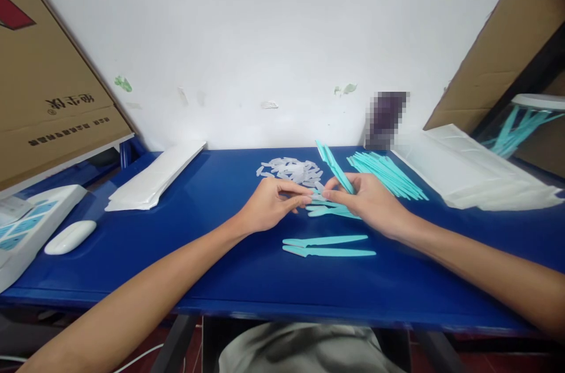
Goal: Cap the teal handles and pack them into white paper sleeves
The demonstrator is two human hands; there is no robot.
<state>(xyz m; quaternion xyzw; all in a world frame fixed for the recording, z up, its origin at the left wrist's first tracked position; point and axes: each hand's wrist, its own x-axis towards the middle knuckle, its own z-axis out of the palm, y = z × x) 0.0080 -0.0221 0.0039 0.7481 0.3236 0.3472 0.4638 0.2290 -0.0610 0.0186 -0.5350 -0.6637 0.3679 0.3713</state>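
Observation:
My right hand (368, 199) is closed round a few teal plastic sticks (334, 166) that slant up and away from it. My left hand (271, 203) pinches its fingertips together right against the right hand's fingertips, on something small I cannot make out. Just beyond the hands lies a heap of small clear plastic caps (291, 169). Under and between the hands lie several teal sticks (329, 211), and two more teal sticks (329, 246) lie side by side nearer to me. A larger pile of teal sticks (391, 176) sits to the right.
The blue table (176, 243) holds a stack of white sleeves (154, 180) at the left and another white stack (481, 176) at the right. A white mouse-shaped object (69, 236) and a white box (30, 220) sit far left. Cardboard boxes (48, 85) flank both sides.

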